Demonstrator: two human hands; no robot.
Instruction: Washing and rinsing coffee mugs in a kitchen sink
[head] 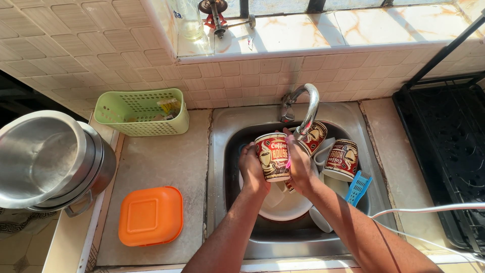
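Note:
Both my hands are over the steel sink (222, 151). My left hand (251, 169) grips the left side of a printed red and cream mug (272, 155), held upright under the curved tap (306, 108). My right hand (299, 164) presses against the mug's right side with something pink between its fingers. Two more matching mugs (342, 158) lie tilted in the basin to the right. A white bowl (283, 205) sits below my hands, and a blue plastic piece (358, 187) lies at the right.
A green perforated basket (141, 112) stands at the back of the counter. An orange lidded box (150, 216) sits near the front edge. Stacked steel pots (48, 159) are at the left, a black stove (447, 146) at the right. A white cable (429, 209) crosses the sink's right rim.

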